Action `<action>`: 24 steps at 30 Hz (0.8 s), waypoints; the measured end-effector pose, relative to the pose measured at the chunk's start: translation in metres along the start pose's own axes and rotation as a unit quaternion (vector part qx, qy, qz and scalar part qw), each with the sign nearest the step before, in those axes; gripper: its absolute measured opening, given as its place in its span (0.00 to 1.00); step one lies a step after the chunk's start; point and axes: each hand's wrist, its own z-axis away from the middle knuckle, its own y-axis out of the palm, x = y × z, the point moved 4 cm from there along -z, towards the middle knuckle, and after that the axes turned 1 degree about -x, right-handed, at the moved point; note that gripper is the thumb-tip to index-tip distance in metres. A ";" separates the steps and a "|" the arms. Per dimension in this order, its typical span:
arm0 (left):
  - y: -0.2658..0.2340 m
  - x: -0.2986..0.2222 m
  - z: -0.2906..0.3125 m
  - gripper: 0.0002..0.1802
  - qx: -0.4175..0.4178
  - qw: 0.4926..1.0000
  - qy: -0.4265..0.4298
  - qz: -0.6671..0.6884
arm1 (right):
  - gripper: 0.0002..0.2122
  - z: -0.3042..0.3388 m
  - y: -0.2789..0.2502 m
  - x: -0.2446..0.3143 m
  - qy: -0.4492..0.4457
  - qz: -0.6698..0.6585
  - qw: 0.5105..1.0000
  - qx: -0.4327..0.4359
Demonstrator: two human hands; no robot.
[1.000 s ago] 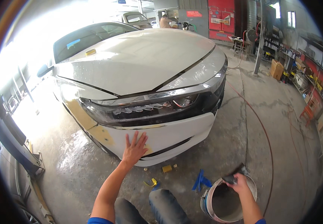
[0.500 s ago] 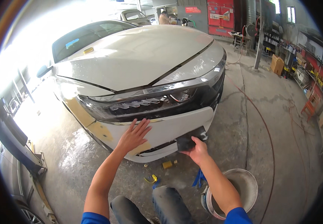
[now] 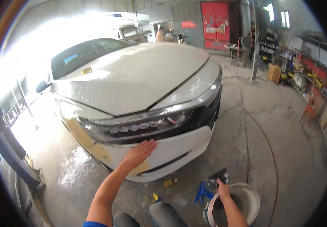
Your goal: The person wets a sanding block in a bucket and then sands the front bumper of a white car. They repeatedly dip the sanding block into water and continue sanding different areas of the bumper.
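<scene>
My left hand rests flat on the front bumper of a pale car, just under the headlight, its fingers stretched out. Pinched in my right hand is a black sheet of sandpaper with a pale mark at one end. That hand is beside the bumper, at the far rim of a white bucket. Yellowish filler patches show on the bumper's left corner and near my left wrist.
Blue strips, a yellow block and a yellow curved piece lie on the wet floor. Another yellow block sits on the hood. A hose runs along the right; a person is far back.
My right hand has carried the sandpaper away from the bumper, down and right toward the bucket. My left hand stays on the bumper, its fingers closer together. The view has tilted up.
</scene>
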 end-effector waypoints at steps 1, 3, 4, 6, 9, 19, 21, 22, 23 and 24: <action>0.002 -0.001 -0.002 0.32 0.007 1.000 -0.004 0.007 | 0.19 0.002 -0.030 -0.015 -0.032 -0.082 0.996 -0.009; 0.001 0.002 0.008 0.33 0.030 0.999 -0.007 -0.008 | 0.20 0.038 -0.063 -0.020 0.031 -0.194 0.980 -0.041; 0.001 0.000 0.008 0.32 0.036 0.999 -0.011 -0.007 | 0.21 0.049 -0.081 -0.024 0.064 -0.226 0.970 -0.066; 0.007 -0.010 -0.007 0.31 0.047 0.998 -0.005 -0.050 | 0.22 0.034 -0.147 -0.075 0.147 -0.277 0.935 -0.167; 0.010 -0.009 -0.009 0.31 0.065 0.996 0.015 -0.066 | 0.28 0.071 -0.137 -0.074 0.141 -0.187 0.962 -0.140; 0.014 -0.014 -0.033 0.31 0.094 0.991 0.062 -0.066 | 0.26 0.037 -0.080 -0.082 0.063 -0.094 0.976 -0.186; 0.015 0.007 -0.002 0.32 0.094 0.994 0.056 -0.027 | 0.24 0.035 -0.089 -0.091 0.111 -0.006 0.966 -0.235; 0.020 0.016 0.014 0.33 0.084 0.995 0.060 -0.015 | 0.25 0.040 -0.091 -0.094 0.024 -0.065 0.973 -0.219; 0.019 0.025 0.028 0.33 0.082 0.995 0.056 -0.002 | 0.24 0.065 -0.072 -0.075 0.021 -0.088 0.979 -0.183; 0.019 0.024 0.016 0.34 0.054 0.996 0.059 0.026 | 0.22 0.052 -0.094 -0.087 0.011 -0.148 0.972 -0.183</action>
